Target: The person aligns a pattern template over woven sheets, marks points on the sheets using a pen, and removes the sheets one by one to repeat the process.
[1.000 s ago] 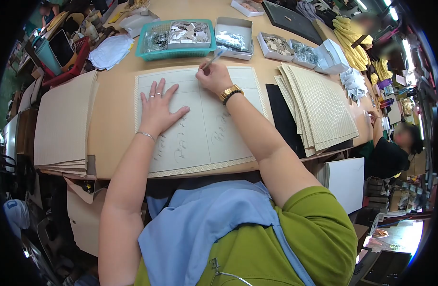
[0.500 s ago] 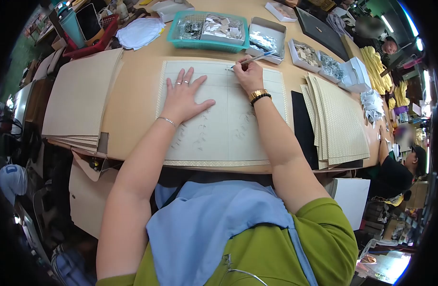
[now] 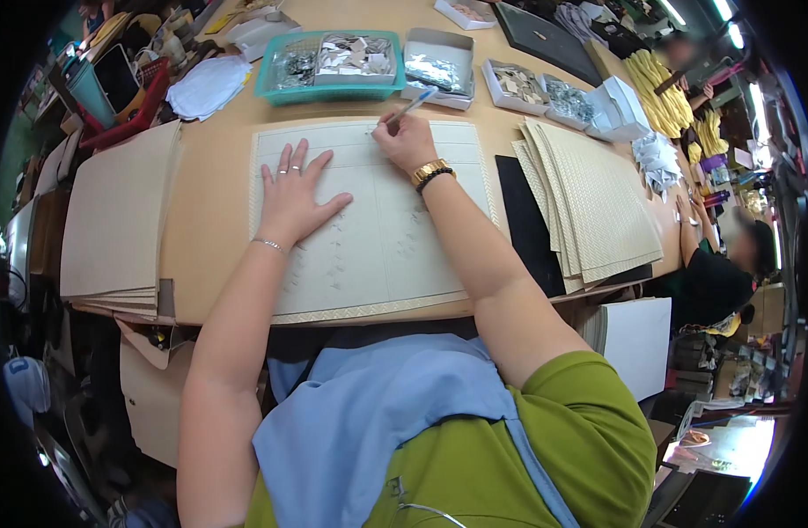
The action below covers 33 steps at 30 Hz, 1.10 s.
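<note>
A pale sheet (image 3: 351, 255) with a woven-patterned border lies on the table in front of me. It bears ruled lines and rows of faint handwritten-looking marks. My left hand (image 3: 296, 198) rests flat on its left part, fingers spread, wearing rings and a bracelet. Near the sheet's top edge, my right hand (image 3: 407, 143) grips a pen (image 3: 419, 100) between thumb and fingers. The pen slants up to the right, its tip at or just above the sheet close to the vertical middle line; contact cannot be made out.
Stacked sheets lie at left (image 3: 113, 211) and right (image 3: 589, 202), the right stack partly over a black board (image 3: 529, 229). Beyond are a teal basket (image 3: 268, 85) and small boxes (image 3: 439, 44) of pieces. A person in black (image 3: 716, 286) sits at the far right.
The whole view has turned slightly, shifting the table leftward in the picture. My right hand and the pen have moved a little left across the sheet. My left hand stays flat in place.
</note>
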Each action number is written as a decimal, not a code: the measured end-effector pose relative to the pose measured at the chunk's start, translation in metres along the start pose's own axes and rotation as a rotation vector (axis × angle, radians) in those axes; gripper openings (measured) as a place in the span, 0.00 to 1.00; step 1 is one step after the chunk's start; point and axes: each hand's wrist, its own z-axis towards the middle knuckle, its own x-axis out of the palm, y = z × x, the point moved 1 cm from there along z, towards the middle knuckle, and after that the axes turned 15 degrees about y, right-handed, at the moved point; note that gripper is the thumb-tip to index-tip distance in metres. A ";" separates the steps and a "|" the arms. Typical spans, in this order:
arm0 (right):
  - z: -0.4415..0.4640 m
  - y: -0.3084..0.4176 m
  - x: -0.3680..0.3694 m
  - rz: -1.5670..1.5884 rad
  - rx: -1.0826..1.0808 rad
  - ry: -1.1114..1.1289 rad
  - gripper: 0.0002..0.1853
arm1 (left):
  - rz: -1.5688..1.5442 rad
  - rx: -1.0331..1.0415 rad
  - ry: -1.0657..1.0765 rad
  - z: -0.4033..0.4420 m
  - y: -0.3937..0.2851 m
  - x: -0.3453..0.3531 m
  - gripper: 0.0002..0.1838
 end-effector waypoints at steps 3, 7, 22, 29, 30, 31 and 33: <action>-0.001 0.001 0.001 0.020 -0.033 -0.014 0.10 | 0.013 0.005 -0.009 0.000 0.001 0.001 0.44; 0.000 -0.001 0.002 0.016 -0.026 -0.002 0.10 | 0.013 0.010 -0.016 0.000 0.001 0.002 0.44; -0.001 0.003 0.000 -0.047 -0.053 -0.011 0.09 | 0.020 0.015 -0.026 0.001 0.002 0.004 0.44; -0.001 0.004 0.000 -0.036 -0.039 -0.009 0.09 | 0.023 0.014 -0.023 0.001 0.002 0.004 0.44; -0.001 0.004 0.000 -0.034 -0.036 -0.010 0.09 | 0.022 0.017 -0.025 0.001 0.003 0.004 0.44; -0.002 0.005 0.000 -0.033 -0.033 -0.012 0.09 | 0.021 0.020 -0.026 0.001 0.003 0.004 0.44; -0.001 0.003 0.001 -0.001 -0.043 -0.015 0.09 | 0.024 0.020 -0.027 0.001 0.003 0.004 0.44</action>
